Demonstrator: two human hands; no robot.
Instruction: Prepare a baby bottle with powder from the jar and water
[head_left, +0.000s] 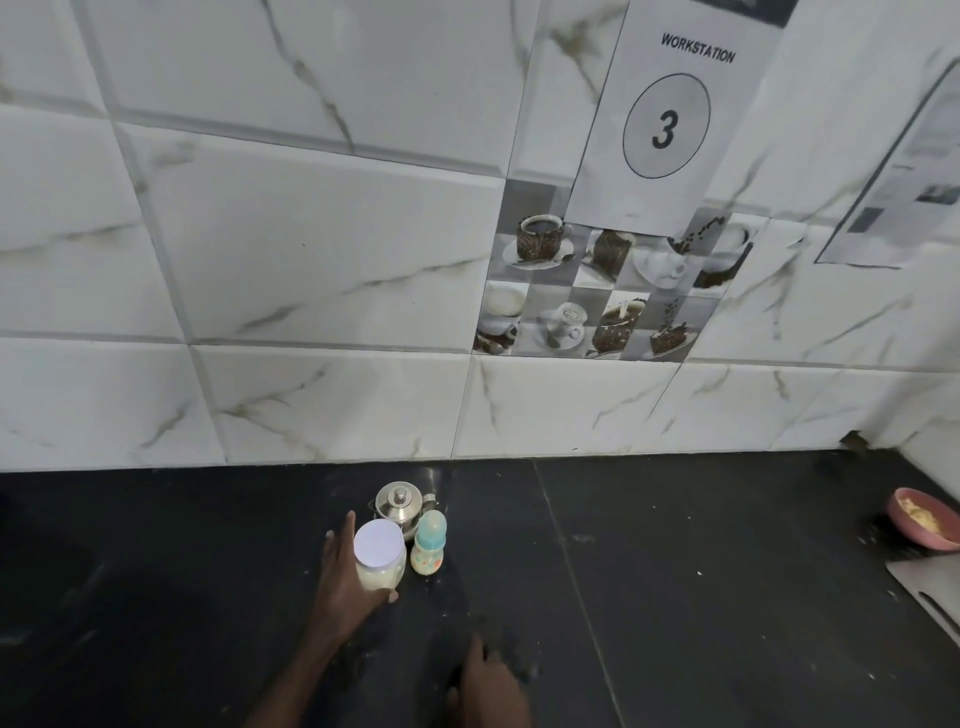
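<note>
A clear jar (381, 558) with a white lid and pale powder inside stands on the black counter (675, 597). My left hand (343, 577) is wrapped around its left side, thumb under its front. Just to its right stands a small baby bottle (428, 545) with a teal cap and a patterned yellowish body, upright and untouched. Behind both sits a lidded steel pot (399, 505) with a knob. My right hand (488, 686) rests low on the counter near the bottom edge, fingers loosely spread and holding nothing.
A pink bowl (922, 519) with pale food sits at the far right edge, with a grey cutting board (930, 587) in front of it. The white marble-tiled wall (311, 260) rises right behind the pot, with a "Workstation 3" sheet on it.
</note>
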